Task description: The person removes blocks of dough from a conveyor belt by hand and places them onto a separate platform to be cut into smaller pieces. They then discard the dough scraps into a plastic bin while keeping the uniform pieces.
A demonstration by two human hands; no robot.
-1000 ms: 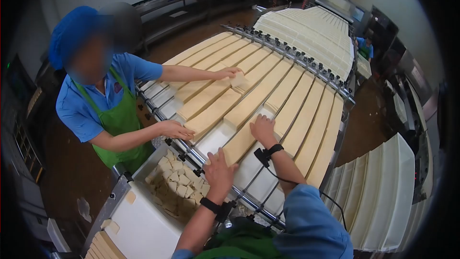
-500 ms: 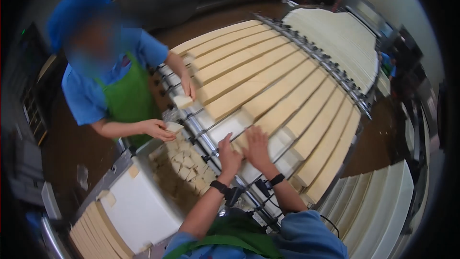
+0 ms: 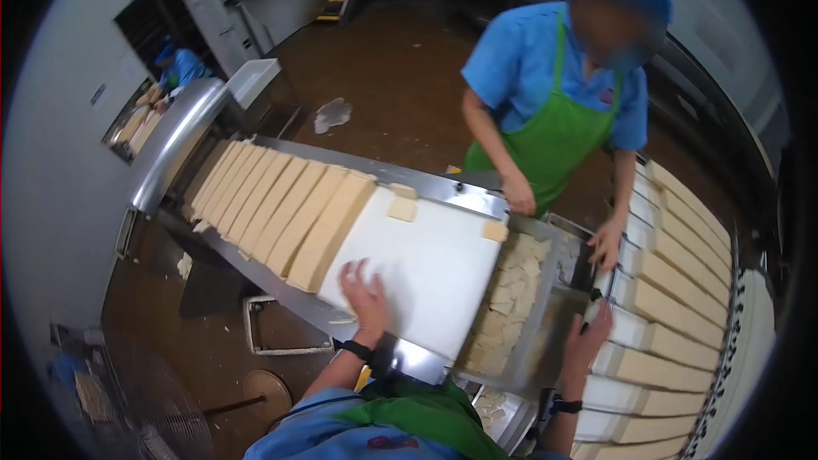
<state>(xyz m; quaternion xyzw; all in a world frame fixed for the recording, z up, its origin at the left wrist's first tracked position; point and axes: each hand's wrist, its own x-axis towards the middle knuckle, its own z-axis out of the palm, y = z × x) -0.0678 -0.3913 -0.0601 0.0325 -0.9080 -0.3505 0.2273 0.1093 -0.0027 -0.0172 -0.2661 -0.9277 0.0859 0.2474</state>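
My left hand [image 3: 365, 296] hovers over the white conveyor belt [image 3: 417, 277], fingers apart and bent, with nothing in it. Just beyond its fingertips lies the nearest of several long, pale dough-like strips [image 3: 331, 234], set side by side across the belt. My right hand [image 3: 588, 339] is at the metal side rail of the other line, thumb and fingers apart, holding nothing I can see. Between my hands, a grey plastic bin [image 3: 552, 268] holds many pale offcuts [image 3: 509, 302].
Across from me a co-worker in a green apron [image 3: 545, 140] has a hand at the right line's edge. More pale strips [image 3: 673, 290] lie on that line. Small scraps [image 3: 402, 204] rest on the white belt. A metal hood [image 3: 183, 145] spans its far end.
My view has swung left toward the white belt. My hands have come off the strips on the right line and moved apart, the left now over the white belt.
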